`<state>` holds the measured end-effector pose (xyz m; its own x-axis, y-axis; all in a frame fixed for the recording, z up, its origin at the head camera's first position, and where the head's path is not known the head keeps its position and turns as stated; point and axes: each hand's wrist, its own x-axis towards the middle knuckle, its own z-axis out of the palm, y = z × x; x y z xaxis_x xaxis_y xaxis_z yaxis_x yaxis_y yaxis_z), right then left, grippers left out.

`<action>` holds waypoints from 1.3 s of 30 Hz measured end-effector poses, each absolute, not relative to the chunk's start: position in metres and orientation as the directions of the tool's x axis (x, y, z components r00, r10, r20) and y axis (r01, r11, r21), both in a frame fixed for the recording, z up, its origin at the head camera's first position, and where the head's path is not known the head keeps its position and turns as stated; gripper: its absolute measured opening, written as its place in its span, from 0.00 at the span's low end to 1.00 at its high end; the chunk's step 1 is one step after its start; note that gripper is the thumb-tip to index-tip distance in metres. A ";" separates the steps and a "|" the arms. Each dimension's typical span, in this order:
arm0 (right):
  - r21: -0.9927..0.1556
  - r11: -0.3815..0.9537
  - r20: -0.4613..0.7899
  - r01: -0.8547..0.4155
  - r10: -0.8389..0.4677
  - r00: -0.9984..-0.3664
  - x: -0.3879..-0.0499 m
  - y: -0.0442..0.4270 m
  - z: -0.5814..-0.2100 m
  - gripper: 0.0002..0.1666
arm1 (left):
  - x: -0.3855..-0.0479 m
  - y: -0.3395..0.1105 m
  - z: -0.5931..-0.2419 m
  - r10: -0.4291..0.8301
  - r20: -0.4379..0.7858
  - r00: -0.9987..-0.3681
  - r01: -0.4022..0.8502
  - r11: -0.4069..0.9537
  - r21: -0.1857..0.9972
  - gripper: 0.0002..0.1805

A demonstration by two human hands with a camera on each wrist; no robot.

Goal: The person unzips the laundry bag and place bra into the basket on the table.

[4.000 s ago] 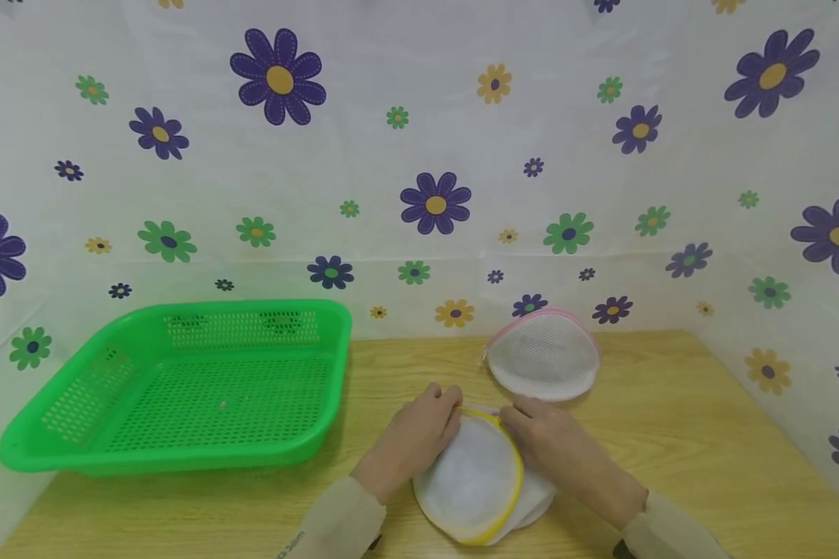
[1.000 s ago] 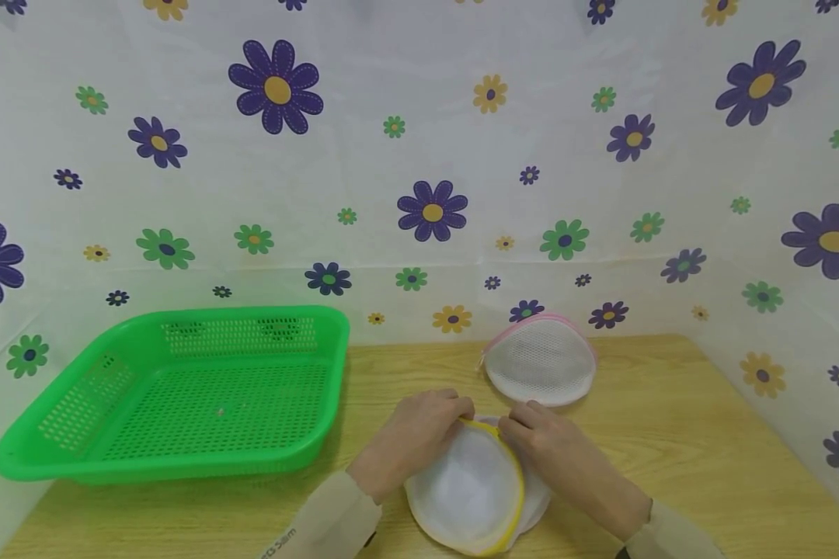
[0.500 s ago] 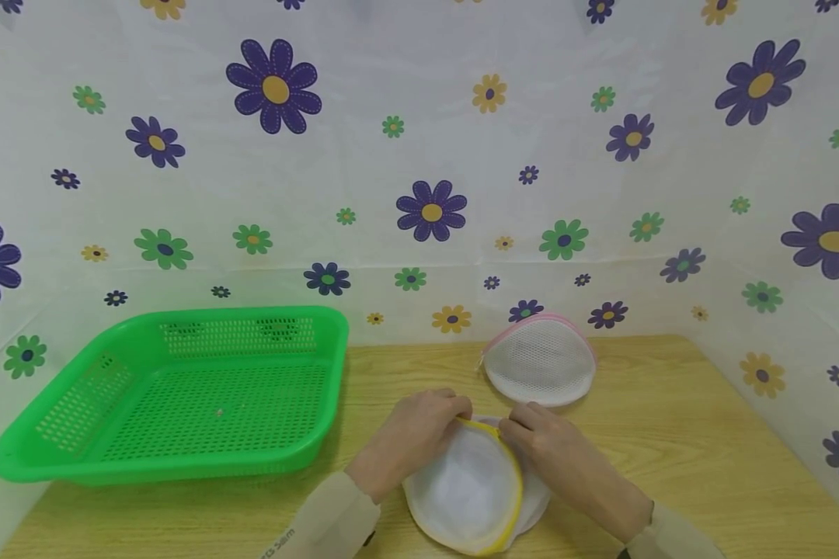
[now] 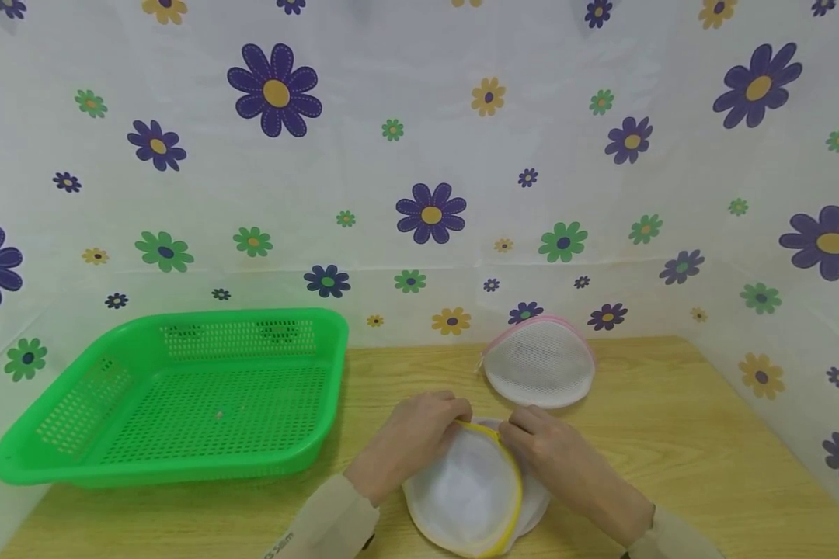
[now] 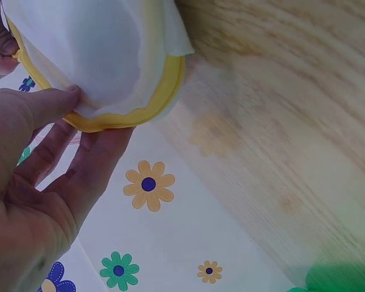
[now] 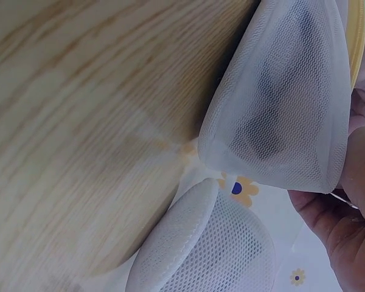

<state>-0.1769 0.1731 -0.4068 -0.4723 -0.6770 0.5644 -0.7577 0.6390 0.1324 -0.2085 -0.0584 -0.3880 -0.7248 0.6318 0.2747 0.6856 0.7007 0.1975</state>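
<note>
A round white mesh bag (image 4: 464,489) with a yellow zipper edge (image 5: 161,100) lies at the front of the table, tilted up towards the hands. My left hand (image 4: 419,435) pinches its upper rim, the thumb on the white mesh and the fingers behind the yellow band in the left wrist view. On the other side my right hand (image 4: 566,458) pinches the edge near the zipper's end. In the right wrist view its fingers grip the corner of the white mesh (image 6: 280,115). Part of the bag's right side is under my right hand.
A green perforated basket (image 4: 182,468) stands at the left of the wooden table (image 4: 671,435). Behind my right hand lies another white mesh bag (image 4: 540,363) with a pink edge, near the flowered sheet (image 4: 363,171) at the back.
Compared with the earliest frame, my left hand has turned and bent more over the rim, and the bag sits slightly lower in view. Over the last second the hands have barely moved.
</note>
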 end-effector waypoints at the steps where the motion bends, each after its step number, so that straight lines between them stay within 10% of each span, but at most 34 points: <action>1: 0.131 0.638 0.564 -0.759 -0.677 -0.472 -0.177 0.173 -0.407 0.12 | -0.209 -0.059 -0.389 0.631 0.276 -0.725 0.685 0.701 0.198 0.05; 39: 0.154 0.645 0.557 -0.748 -0.682 -0.474 -0.169 0.174 -0.410 0.15 | -0.211 -0.068 -0.398 0.608 0.262 -0.750 0.661 0.705 0.255 0.06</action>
<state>-0.1690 0.1741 -0.4099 -0.4736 -0.6821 0.5572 -0.7484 0.6452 0.1536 -0.2112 -0.0682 -0.3977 -0.7495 0.6079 0.2621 0.6613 0.7055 0.2549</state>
